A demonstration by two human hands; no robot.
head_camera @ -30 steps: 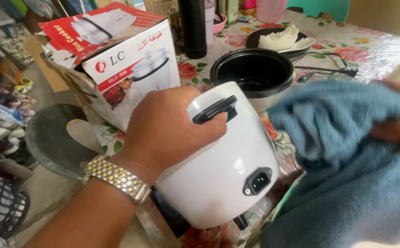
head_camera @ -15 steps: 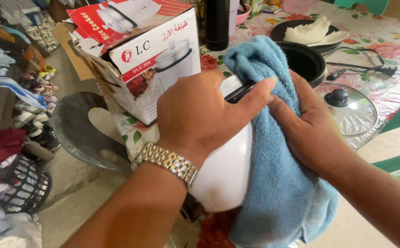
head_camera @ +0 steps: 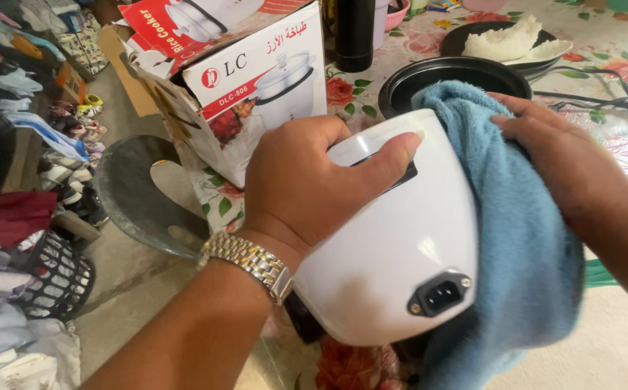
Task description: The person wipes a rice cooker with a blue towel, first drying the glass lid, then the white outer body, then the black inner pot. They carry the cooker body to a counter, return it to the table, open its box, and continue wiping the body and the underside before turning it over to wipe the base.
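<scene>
Centre frame: your left hand (head_camera: 307, 191) stays clenched on the white cooker body (head_camera: 393, 253), now tilted socket-up, while your right hand (head_camera: 559, 155), fingers grasping the blue towel (head_camera: 523, 245), has shifted to its right flank.

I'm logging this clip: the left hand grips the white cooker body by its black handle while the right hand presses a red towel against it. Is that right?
Not quite: the towel is blue, not red, as the head view shows. The rest stands: the left hand grips the white cooker body at its black handle, and the right hand presses the towel against it.
</scene>
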